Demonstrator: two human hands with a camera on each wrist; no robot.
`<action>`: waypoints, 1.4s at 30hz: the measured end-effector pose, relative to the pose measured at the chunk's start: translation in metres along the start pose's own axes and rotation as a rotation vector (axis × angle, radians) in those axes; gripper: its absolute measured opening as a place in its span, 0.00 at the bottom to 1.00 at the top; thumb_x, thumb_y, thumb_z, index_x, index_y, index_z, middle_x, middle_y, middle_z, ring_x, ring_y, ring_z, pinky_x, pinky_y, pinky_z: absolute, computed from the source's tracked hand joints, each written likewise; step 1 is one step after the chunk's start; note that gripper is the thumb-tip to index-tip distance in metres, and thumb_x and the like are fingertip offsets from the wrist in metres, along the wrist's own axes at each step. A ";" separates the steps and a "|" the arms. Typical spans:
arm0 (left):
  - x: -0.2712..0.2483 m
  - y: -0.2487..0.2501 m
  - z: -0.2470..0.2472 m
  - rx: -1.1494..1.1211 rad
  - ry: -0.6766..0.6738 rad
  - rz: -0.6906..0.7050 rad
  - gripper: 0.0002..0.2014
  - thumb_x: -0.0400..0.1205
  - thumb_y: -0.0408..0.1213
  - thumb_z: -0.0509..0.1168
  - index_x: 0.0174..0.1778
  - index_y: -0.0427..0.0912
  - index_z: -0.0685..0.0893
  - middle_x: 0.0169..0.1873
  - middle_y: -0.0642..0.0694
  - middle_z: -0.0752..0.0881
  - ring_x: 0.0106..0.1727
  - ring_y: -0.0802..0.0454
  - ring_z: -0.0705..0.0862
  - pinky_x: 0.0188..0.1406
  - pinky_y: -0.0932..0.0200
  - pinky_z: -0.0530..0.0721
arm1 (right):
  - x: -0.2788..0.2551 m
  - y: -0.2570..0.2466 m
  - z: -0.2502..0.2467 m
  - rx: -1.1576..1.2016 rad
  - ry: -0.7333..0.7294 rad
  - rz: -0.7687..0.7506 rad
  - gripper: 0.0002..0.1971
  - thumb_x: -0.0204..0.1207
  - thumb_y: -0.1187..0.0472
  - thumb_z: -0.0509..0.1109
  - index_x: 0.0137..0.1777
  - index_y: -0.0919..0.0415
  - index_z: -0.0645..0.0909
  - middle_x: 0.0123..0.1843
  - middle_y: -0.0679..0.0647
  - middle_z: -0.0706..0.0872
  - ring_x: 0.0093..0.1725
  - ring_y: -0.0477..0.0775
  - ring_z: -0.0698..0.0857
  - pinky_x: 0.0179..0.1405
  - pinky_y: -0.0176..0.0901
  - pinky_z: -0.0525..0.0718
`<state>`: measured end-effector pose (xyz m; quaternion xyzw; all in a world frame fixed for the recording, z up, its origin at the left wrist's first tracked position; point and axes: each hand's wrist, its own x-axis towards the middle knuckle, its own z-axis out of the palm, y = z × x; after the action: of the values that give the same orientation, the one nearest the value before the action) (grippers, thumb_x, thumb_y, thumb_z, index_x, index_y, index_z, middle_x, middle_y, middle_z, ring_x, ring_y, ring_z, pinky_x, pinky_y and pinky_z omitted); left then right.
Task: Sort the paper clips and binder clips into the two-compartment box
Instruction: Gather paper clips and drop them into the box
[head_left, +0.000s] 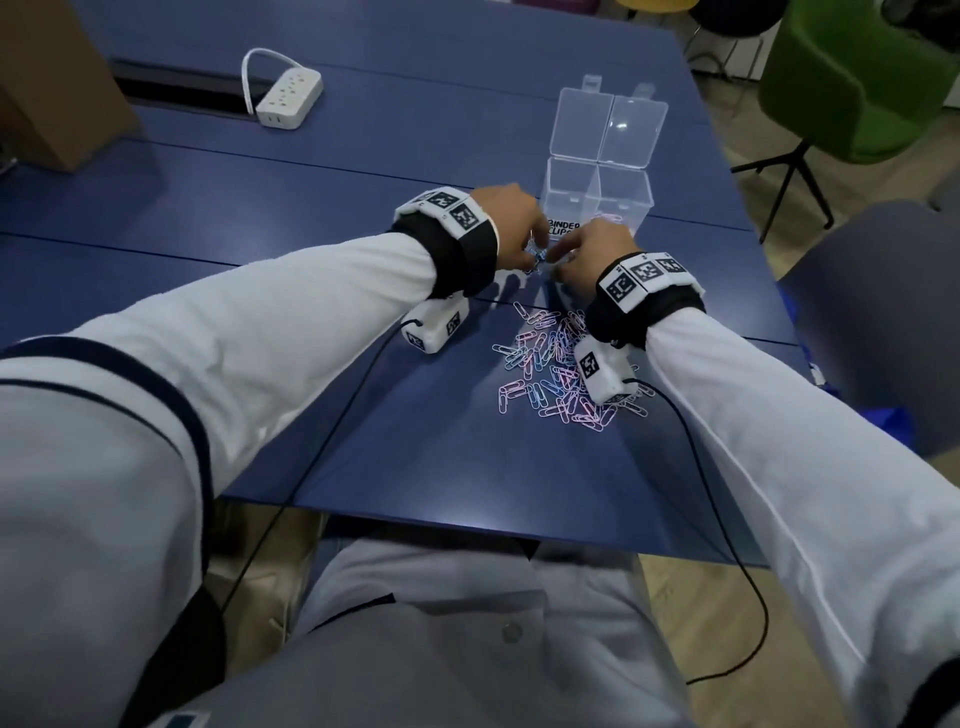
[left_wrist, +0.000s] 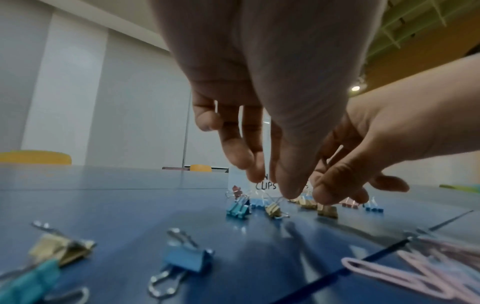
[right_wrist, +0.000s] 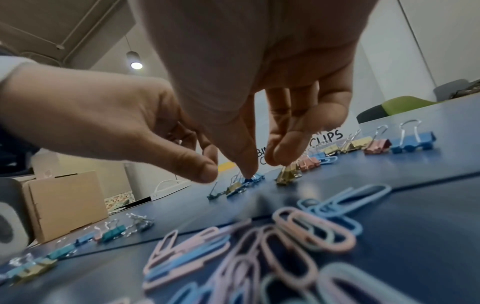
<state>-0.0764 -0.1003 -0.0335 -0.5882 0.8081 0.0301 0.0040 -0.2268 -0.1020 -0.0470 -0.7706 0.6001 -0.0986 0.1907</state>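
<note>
The clear two-compartment box (head_left: 597, 200) stands with its lid open and a "BINDER CLIPS" label on its front. Both hands hover just in front of it, fingers pointing down over scattered binder clips. My left hand (head_left: 514, 228) has its thumb tip (left_wrist: 288, 191) by the wire handle of a gold binder clip (left_wrist: 274, 210), its fingers apart and gripping nothing. My right hand (head_left: 592, 249) touches a blue binder clip (right_wrist: 253, 180) with its thumb and a gold binder clip (right_wrist: 287, 176) with a fingertip, without pinching either. A pile of pink and blue paper clips (head_left: 556, 364) lies nearer to me.
More binder clips lie along the blue table (head_left: 363, 208), including a teal one (left_wrist: 237, 209), a blue one (left_wrist: 187, 259) and a row by the box (right_wrist: 413, 142). A white power strip (head_left: 288, 101) sits far left, beside a cardboard box (head_left: 62, 104). A green chair (head_left: 857, 78) stands to the right.
</note>
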 end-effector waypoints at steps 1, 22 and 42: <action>0.004 0.000 0.001 0.006 -0.021 -0.006 0.15 0.74 0.48 0.71 0.57 0.55 0.87 0.49 0.48 0.90 0.52 0.44 0.86 0.42 0.60 0.75 | 0.001 0.000 -0.001 -0.004 0.002 -0.002 0.12 0.70 0.62 0.73 0.50 0.47 0.90 0.53 0.54 0.90 0.48 0.57 0.89 0.56 0.50 0.88; -0.003 -0.016 0.015 -0.116 -0.020 0.072 0.10 0.75 0.43 0.71 0.52 0.54 0.89 0.44 0.52 0.89 0.41 0.52 0.82 0.45 0.57 0.83 | -0.002 0.006 -0.001 -0.018 -0.082 -0.073 0.11 0.67 0.63 0.76 0.45 0.47 0.92 0.41 0.51 0.91 0.45 0.56 0.89 0.52 0.48 0.89; -0.004 0.012 0.017 -0.100 -0.065 0.140 0.22 0.66 0.62 0.74 0.53 0.58 0.88 0.43 0.57 0.86 0.41 0.54 0.82 0.40 0.58 0.81 | -0.023 0.030 -0.013 -0.005 -0.133 -0.084 0.06 0.67 0.61 0.81 0.44 0.52 0.92 0.37 0.47 0.88 0.45 0.49 0.87 0.51 0.41 0.86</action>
<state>-0.0870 -0.0923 -0.0493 -0.5283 0.8443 0.0896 -0.0014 -0.2641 -0.0885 -0.0453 -0.8005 0.5534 -0.0538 0.2239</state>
